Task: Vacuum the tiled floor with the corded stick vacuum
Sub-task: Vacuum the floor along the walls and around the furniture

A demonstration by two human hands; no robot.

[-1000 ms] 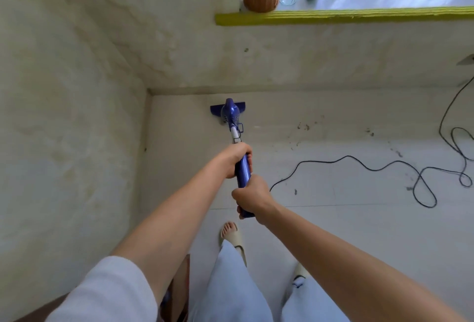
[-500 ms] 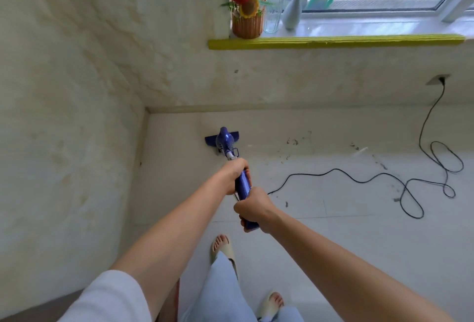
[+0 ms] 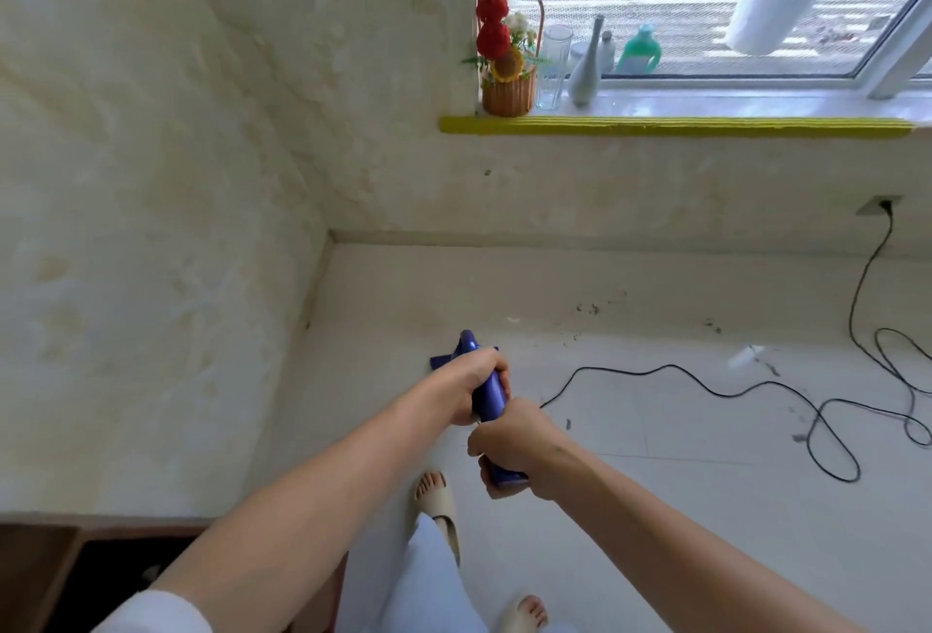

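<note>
Head view, looking down into a room corner. Both hands hold the glossy blue corded stick vacuum point(image 3: 488, 398) by its handle. Left hand point(image 3: 471, 385) sits further forward, its grip wrapped round the upper part of the handle. Right hand point(image 3: 514, 446) sits nearer the body, its grip wrapped round the handle's lower end, which pokes out below the fist. The two hands are just beside each other, nearly touching.

The vacuum points away from the person toward the corner. Its blue floor head point(image 3: 444, 360) is mostly hidden behind the left hand; it seems to rest on the pale tiled floor point(image 3: 681, 506), near the left wall. No brand mark or lettering can be read on the vacuum body.

A thin black power cord point(image 3: 706, 383) runs from beside the right hand across the tiles, loops several times at right, then climbs to a wall socket point(image 3: 878, 205). Dark specks of debris point(image 3: 587, 308) lie on the floor along the far wall, well apart from the floor head.

On the yellow-edged windowsill point(image 3: 676, 126): a small wicker basket of red and yellow artificial flowers point(image 3: 507, 62), a clear drinking glass point(image 3: 554, 65), a slim pale grey vase point(image 3: 586, 67), and a green plastic bottle point(image 3: 639, 50) whose label is too small to read.

Two feet in beige slide sandals point(image 3: 438, 501) stand on the tiles below the hands.
</note>
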